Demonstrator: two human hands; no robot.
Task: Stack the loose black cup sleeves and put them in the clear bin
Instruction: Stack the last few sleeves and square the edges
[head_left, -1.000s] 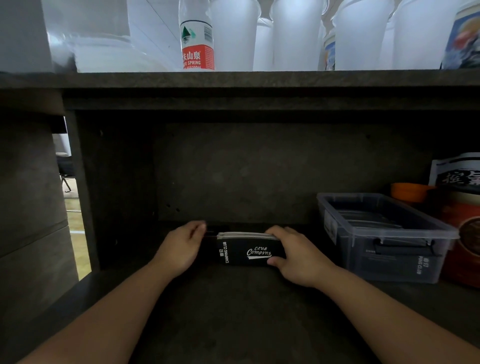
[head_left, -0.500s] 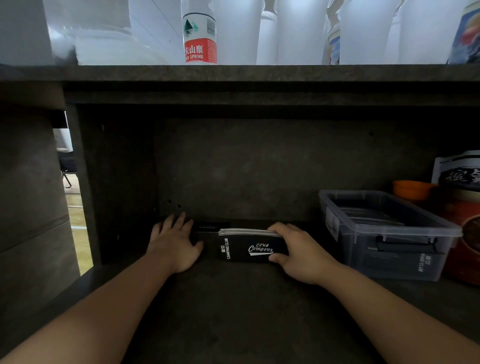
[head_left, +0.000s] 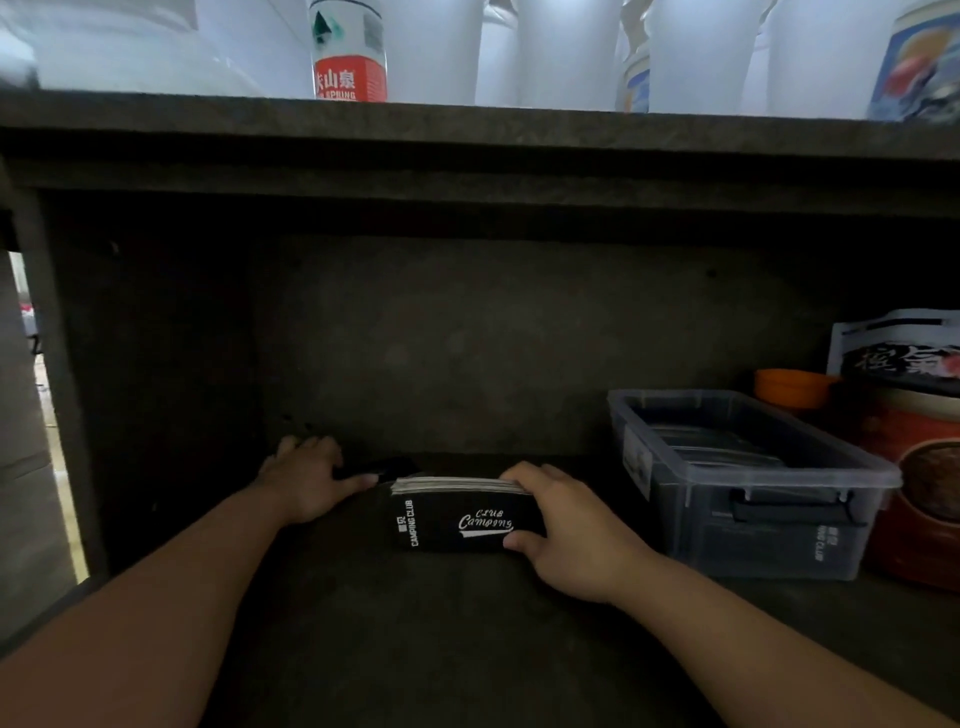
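Dark shelf: your right hand fingers clamp the sleeve stack, lying left-right; bin just right, left hand fingers curled on a loose sleeve.

Shelf floor bare in front, open approach btwn both forearms. Stack of black sleeves sits mid-shelf w/ right hand on its right end, left hand at its left rear. Clear bin blocks right side; top open. Left wall near. Overhead board limits lift.
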